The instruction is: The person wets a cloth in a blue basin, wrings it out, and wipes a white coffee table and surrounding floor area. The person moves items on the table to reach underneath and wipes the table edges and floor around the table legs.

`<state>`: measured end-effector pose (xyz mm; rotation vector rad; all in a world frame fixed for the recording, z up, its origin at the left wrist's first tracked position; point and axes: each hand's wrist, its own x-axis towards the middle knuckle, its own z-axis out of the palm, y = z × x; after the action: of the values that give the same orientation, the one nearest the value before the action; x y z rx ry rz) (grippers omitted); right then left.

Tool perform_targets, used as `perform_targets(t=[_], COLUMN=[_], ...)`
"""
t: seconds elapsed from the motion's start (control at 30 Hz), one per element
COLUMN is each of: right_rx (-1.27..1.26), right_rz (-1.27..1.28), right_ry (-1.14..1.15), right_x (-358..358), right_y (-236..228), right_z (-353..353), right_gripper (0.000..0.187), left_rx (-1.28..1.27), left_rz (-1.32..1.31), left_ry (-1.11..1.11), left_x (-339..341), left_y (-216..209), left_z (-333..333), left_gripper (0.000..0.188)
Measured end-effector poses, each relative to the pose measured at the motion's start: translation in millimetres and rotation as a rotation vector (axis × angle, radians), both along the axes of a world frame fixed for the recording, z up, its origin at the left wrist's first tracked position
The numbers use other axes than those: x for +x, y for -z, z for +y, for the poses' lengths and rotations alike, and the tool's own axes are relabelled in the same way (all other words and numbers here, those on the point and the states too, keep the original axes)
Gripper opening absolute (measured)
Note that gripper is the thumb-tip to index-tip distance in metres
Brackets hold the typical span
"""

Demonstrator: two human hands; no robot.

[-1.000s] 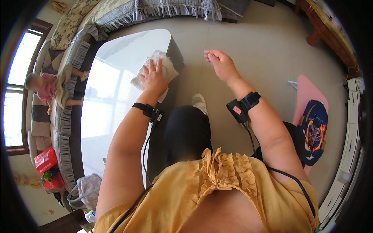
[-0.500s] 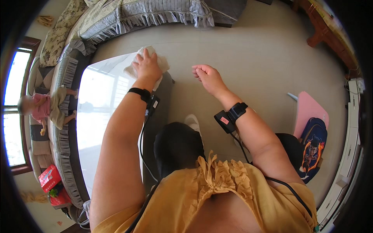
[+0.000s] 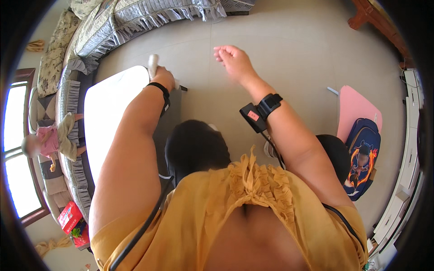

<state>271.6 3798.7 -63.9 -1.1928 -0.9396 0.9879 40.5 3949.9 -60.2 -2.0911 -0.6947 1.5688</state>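
Observation:
At the far right corner of a glossy white tabletop (image 3: 115, 97), my left hand (image 3: 165, 77) is closed on a pale cloth (image 3: 153, 62). Part of the cloth sticks up past the hand, and another bit shows by the table's edge. Its fingers are turned to the side and partly hidden. My right hand (image 3: 235, 62) hangs in the air over the floor, right of the table. Its fingers are curled in, and nothing shows in them. Both wrists wear black straps; a small black box (image 3: 252, 116) sits at the right one.
A sofa with ruffled grey covers (image 3: 149, 18) runs along the far and left sides. A person in pink (image 3: 48, 139) sits there beyond the table. To the right, a dark blue backpack (image 3: 362, 158) leans by a pink board (image 3: 357, 108), near white drawers (image 3: 409, 149).
My left hand has turned from lying spread over the cloth on the tabletop to gripping it at the corner edge. My right hand has moved slightly farther away. The whole view has shifted.

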Motion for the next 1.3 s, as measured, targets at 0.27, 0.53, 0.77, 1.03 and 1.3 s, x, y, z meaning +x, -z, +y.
perform_targets(t=[0.27, 0.53, 0.77, 1.03, 1.3], right_rx=[0.099, 0.165, 0.070, 0.368, -0.105], right_rz=[0.155, -0.011, 0.178, -0.459, -1.406], right_ry=[0.189, 0.008, -0.282, -0.190, -0.150], right_x=[63, 30, -64, -104, -95], right_y=[-68, -110, -141, -90, 7], right_z=[-24, -74, -106, -77, -33], right_gripper=[0.029, 0.032, 0.036, 0.028, 0.022], left_rx=[-0.258, -0.378, -0.725, -0.747, 0.110], left_rz=[-0.048, -0.925, -2.253, -1.898, -1.879], left_ry=[0.071, -0.582, -1.014, -0.330, -0.763], left_x=[-56, -95, -39, -40, -166], left_y=[45, -125, -245, -230, -112], left_z=[-82, -155, -190, -208, -69], left_gripper=[0.044, 0.032, 0.049, 0.066, 0.057])
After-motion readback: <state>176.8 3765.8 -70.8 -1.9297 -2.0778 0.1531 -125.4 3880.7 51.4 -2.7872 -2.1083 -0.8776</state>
